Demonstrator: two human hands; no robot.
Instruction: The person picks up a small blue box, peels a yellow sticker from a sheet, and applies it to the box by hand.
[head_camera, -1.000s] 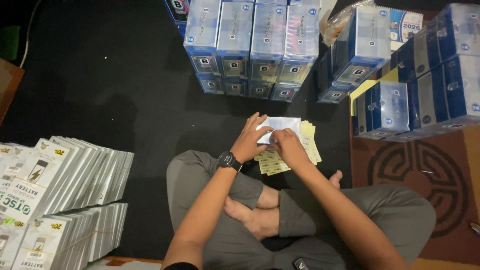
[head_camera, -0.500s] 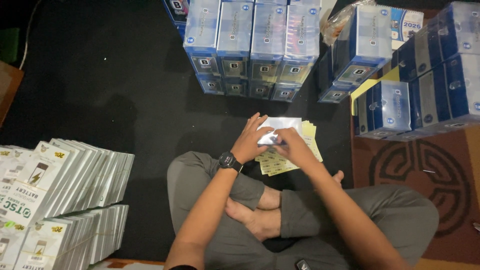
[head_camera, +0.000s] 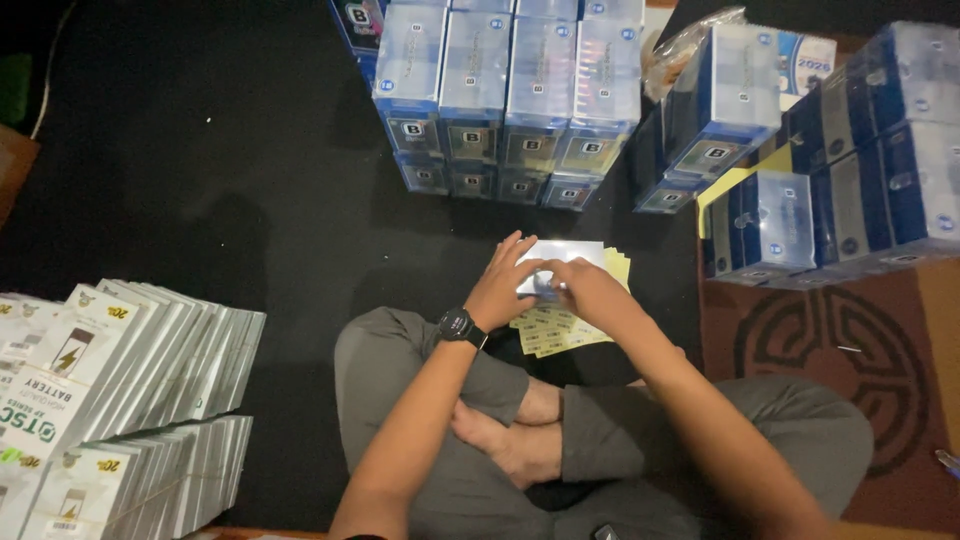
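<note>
I sit cross-legged on a dark floor mat. My left hand (head_camera: 502, 284), with a black watch on its wrist, and my right hand (head_camera: 585, 290) meet over a small white box (head_camera: 566, 252) lying on a fan of yellow sticker sheets (head_camera: 553, 330). The fingertips of both hands pinch something small at the box's near edge; what it is I cannot tell.
Rows of blue and clear boxes (head_camera: 510, 90) stand just beyond the hands, with more stacks at the right (head_camera: 850, 160). Two rows of white packaged cards (head_camera: 120, 370) lie at the lower left. A brown patterned rug (head_camera: 850, 350) is at the right.
Both hands have shifted slightly and come closer together over the white box. The stacks around them have not moved.
</note>
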